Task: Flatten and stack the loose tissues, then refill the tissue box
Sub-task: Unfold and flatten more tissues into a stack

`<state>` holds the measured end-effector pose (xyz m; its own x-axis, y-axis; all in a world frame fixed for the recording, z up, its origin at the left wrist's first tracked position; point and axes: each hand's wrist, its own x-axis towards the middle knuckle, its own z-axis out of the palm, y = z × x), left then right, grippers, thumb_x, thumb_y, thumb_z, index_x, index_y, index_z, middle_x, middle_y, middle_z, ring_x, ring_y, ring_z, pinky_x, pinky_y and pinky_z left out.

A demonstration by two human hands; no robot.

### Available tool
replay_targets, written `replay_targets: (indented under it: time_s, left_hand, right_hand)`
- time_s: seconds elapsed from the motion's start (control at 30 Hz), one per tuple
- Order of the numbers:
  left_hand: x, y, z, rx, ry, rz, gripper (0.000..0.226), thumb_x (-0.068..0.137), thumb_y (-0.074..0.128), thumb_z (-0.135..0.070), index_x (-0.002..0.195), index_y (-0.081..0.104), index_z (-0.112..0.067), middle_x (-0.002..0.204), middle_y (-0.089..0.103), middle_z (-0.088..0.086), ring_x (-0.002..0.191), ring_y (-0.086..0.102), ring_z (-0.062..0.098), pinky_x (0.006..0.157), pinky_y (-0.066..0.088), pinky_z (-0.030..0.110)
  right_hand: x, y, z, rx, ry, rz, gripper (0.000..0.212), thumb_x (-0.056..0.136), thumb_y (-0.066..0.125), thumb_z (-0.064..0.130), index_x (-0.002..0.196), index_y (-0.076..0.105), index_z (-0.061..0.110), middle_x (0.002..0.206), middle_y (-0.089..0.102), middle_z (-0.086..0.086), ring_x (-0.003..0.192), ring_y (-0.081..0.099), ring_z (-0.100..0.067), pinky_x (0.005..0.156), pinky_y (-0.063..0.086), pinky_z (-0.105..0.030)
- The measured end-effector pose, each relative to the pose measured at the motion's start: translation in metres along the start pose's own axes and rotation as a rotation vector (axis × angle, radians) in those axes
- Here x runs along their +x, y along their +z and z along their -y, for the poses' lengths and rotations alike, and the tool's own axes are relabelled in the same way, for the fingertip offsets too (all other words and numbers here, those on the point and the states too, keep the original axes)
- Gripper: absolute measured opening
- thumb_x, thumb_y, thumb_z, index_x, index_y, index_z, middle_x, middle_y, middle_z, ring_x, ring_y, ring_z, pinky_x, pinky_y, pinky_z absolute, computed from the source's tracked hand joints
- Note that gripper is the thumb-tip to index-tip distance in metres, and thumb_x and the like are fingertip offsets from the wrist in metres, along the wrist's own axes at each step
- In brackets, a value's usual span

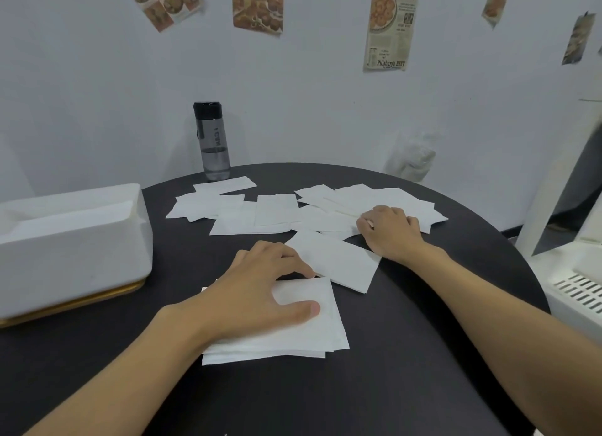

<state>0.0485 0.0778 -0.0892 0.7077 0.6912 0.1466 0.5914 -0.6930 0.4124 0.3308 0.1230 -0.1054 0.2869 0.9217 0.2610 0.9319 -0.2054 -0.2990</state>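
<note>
A stack of flattened white tissues (303, 338) lies on the black round table (407, 354) in front of me. My left hand (260, 292) rests flat on top of it, fingers spread. Just beyond the stack lies a single tissue (338, 259), slanted. Several loose tissues (260, 214) are scattered across the far half of the table. My right hand (389, 232) is on the right-hand pile of them (391, 197), fingers curled onto a tissue edge. The white tissue box (75, 240) with a gold base stands at the left, its top showing white tissue.
A grey water bottle (213, 142) with a black cap stands at the table's far edge against the wall. A white appliance (573, 282) with vent slots sits to the right of the table. Posters hang on the wall.
</note>
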Motion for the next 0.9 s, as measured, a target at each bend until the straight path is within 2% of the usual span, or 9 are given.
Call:
replay_targets:
  time_s: [0.07,0.2,0.37,0.5,0.57,0.63,0.7,0.8,0.9]
  left_hand:
    - [0.000,0.000,-0.001,-0.005,-0.002,-0.002,0.044,0.079,0.057,-0.069,0.120,0.056,-0.052,0.127,0.039,-0.036,0.132,0.022,-0.010,0.116,0.022,0.030]
    - [0.000,-0.001,-0.002,0.001,0.004,0.000,0.055,0.072,0.048,-0.076,0.120,0.056,-0.051,0.125,0.040,-0.036,0.131,0.024,-0.009,0.116,0.022,0.030]
    - [0.002,0.000,0.001,0.005,-0.002,0.000,0.052,0.073,0.049,-0.076,0.119,0.056,-0.052,0.126,0.040,-0.037,0.134,0.026,-0.004,0.115,0.024,0.031]
    - [0.001,0.000,0.003,-0.004,0.040,-0.047,0.047,0.076,0.051,-0.071,0.117,0.060,-0.048,0.123,0.044,-0.036,0.132,0.029,-0.006,0.114,0.023,0.028]
    - [0.003,0.000,0.005,-0.046,0.051,-0.120,0.039,0.080,0.052,-0.066,0.112,0.063,-0.046,0.122,0.050,-0.035,0.131,0.034,-0.005,0.113,0.025,0.028]
    - [0.003,-0.002,0.009,-0.124,0.041,-0.245,0.031,0.084,0.055,-0.061,0.107,0.065,-0.043,0.118,0.056,-0.031,0.126,0.043,-0.004,0.109,0.032,0.029]
    - [0.004,-0.007,0.010,-0.237,-0.005,-0.424,0.017,0.092,0.064,-0.043,0.109,0.066,-0.038,0.113,0.061,-0.026,0.117,0.051,-0.003,0.101,0.040,0.025]
    - [0.005,-0.018,0.009,-0.443,-0.162,-0.685,0.023,0.097,0.063,-0.028,0.119,0.060,-0.032,0.118,0.060,-0.020,0.108,0.056,0.001,0.084,0.044,0.018]
    - [0.008,-0.029,0.009,-0.712,-0.350,-0.743,0.045,0.096,0.063,-0.038,0.137,0.048,-0.029,0.130,0.059,-0.009,0.116,0.059,0.011,0.081,0.046,0.022]
  right_hand:
    - [0.000,0.000,-0.001,0.015,0.009,-0.001,0.031,0.096,0.033,0.031,0.066,0.038,0.026,0.091,0.052,-0.001,0.091,0.043,-0.026,0.093,0.035,-0.042]
    - [0.003,0.001,-0.003,0.057,0.003,-0.024,0.038,0.098,0.034,0.026,0.061,0.032,0.019,0.073,0.042,-0.002,0.075,0.040,-0.027,0.076,0.033,-0.036]
    - [0.005,0.004,-0.006,0.050,-0.029,-0.061,0.031,0.100,0.032,0.028,0.075,0.042,0.013,0.084,0.046,0.000,0.087,0.045,-0.025,0.084,0.034,-0.039]
    - [-0.005,-0.006,0.000,0.192,-0.141,-0.265,0.031,0.100,0.032,0.019,0.070,0.037,0.018,0.080,0.046,0.005,0.081,0.045,-0.016,0.084,0.035,-0.040]
    - [-0.014,-0.016,0.009,0.319,-0.237,-0.357,0.035,0.102,0.035,0.016,0.071,0.048,0.013,0.088,0.059,0.004,0.086,0.053,-0.015,0.086,0.041,-0.039]
    - [-0.027,-0.027,0.023,0.531,-0.283,-0.391,0.035,0.105,0.041,0.019,0.085,0.068,0.008,0.105,0.066,0.009,0.098,0.057,-0.002,0.090,0.045,-0.025]
    - [-0.041,-0.039,0.041,0.779,-0.283,-0.367,0.028,0.104,0.049,0.021,0.098,0.075,0.013,0.111,0.068,0.015,0.102,0.059,0.005,0.083,0.046,-0.014]
    - [-0.057,-0.048,0.059,1.097,-0.242,-0.246,0.018,0.098,0.060,0.012,0.093,0.077,0.018,0.106,0.073,0.006,0.091,0.069,-0.007,0.084,0.054,-0.023]
    - [-0.065,-0.048,0.065,1.198,-0.185,-0.135,0.023,0.092,0.063,0.001,0.086,0.077,0.019,0.102,0.073,0.000,0.080,0.068,-0.010,0.077,0.052,-0.031]
